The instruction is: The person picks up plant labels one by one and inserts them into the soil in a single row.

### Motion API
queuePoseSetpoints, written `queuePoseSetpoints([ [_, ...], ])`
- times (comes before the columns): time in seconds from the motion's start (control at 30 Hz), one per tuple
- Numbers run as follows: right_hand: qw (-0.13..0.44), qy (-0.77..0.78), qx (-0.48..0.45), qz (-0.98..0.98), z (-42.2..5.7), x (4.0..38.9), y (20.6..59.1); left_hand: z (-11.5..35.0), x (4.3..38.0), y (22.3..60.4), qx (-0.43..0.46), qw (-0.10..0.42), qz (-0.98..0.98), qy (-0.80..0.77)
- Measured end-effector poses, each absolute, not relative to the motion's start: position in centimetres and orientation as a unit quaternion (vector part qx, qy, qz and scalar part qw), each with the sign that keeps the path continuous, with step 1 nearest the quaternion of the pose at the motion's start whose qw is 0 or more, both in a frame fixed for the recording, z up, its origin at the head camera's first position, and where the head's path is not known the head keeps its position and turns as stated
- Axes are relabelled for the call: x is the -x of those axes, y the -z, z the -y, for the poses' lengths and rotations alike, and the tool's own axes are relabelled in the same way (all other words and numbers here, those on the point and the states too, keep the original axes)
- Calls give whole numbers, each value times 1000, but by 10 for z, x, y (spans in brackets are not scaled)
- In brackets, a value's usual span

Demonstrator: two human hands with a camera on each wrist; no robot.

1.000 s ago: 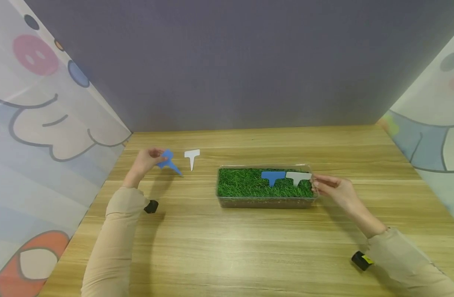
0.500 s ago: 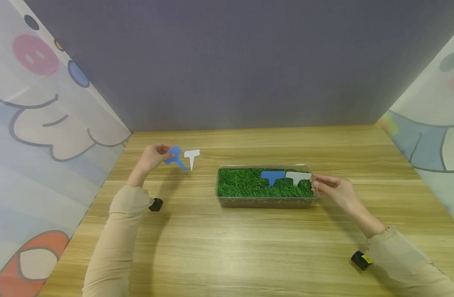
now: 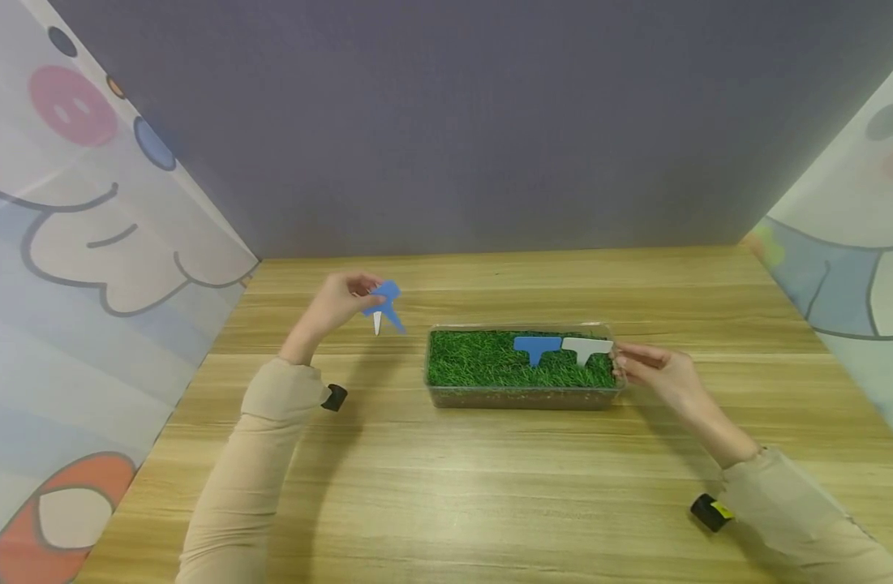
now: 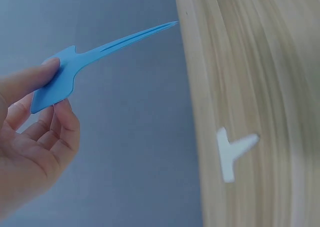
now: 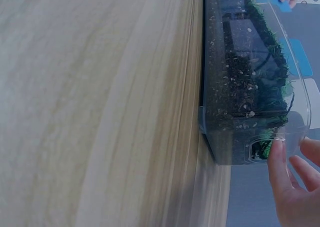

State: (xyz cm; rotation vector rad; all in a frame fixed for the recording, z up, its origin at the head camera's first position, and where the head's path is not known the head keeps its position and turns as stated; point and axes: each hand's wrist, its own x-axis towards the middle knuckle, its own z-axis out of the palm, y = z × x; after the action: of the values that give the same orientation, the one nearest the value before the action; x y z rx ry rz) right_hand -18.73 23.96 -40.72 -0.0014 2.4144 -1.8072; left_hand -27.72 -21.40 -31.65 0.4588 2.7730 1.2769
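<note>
My left hand [image 3: 337, 305] holds a blue T-shaped plant label [image 4: 59, 79] by its wide head, thumb on one face, the pointed stem sticking out. Under it in the head view, a white plant label [image 4: 228, 155] lies on the table, partly hidden by the blue one. A clear planter box [image 3: 519, 398] contains dark soil and green artificial grass [image 3: 468, 358]. Toward its right end a second blue label [image 3: 538, 346] and a second white label [image 3: 587, 346] stand side by side in the grass. My right hand [image 3: 672, 380] grips the box's right end at the rim.
The wooden table [image 3: 446, 495] backs onto a grey panel [image 3: 475, 138]. Printed cartoon sheets hang at the left [image 3: 74, 243] and right sides. Black wrist devices show below the left sleeve [image 3: 335, 397] and the right sleeve [image 3: 710, 513].
My left hand has carried the blue label rightward and slightly away from me, so it now covers part of the white label on the table. My right hand and the box stay put.
</note>
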Motion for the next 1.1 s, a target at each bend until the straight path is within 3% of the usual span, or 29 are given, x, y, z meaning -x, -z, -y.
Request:
queuePoseSetpoints([
  [0.53, 80, 582, -4, -809, -226, 179, 381, 165, 272, 297, -208, 43, -889, -406],
  [1.1, 84, 586, -7, -806, -229, 179, 381, 126, 265, 288, -269, 50, -872, -405],
])
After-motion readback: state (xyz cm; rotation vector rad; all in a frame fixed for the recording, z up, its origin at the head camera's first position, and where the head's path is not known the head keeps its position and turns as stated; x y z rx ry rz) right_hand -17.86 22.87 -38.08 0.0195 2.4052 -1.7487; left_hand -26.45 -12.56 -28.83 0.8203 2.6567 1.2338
